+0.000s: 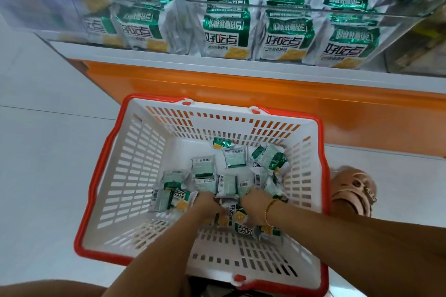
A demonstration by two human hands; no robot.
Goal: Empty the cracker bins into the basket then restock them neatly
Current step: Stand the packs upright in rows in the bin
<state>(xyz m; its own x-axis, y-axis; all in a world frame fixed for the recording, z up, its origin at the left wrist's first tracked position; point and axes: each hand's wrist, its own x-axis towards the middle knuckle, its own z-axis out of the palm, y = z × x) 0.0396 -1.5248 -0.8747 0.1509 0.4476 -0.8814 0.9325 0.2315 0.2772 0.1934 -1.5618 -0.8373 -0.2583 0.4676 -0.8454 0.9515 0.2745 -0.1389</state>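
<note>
So the packs (pixel 229 176) in play are a loose heap on the bottom of the basket (pixel 96 176), mostly from the middle over toward its 3 o'clock wall. Some are face up, some barcode side up, none lined up. The 9 o'clock half of the basket bottom is bare.

Both hands are down in the heap at its 6 o'clock edge. The left hand (pixel 207 204) is at about 7 o'clock of the pile and the right hand (pixel 255 202), the one with the bracelet (pixel 269 210), is just beside it at 5. Their fingers are buried under the wrappers, so I can't tell whether they're spread, scooping or pinching anything. My guess is two hands go in together to gather a bunch at once, since slippery little packs are a pain one at a time.

The basket sits on the floor (pixel 48 152) right against the orange shelf (pixel 265 94), which makes for a short lift. A shoe (pixel 353 190) is planted just outside its 3 o'clock rim.

Up at 12 o'clock are the clear bins (pixel 301 8), already packed with upright rows. The right one looks tidy, the left one a bit messier. Looks to me like restocking is well along, though I couldn't swear it isn't early emptying.
</note>
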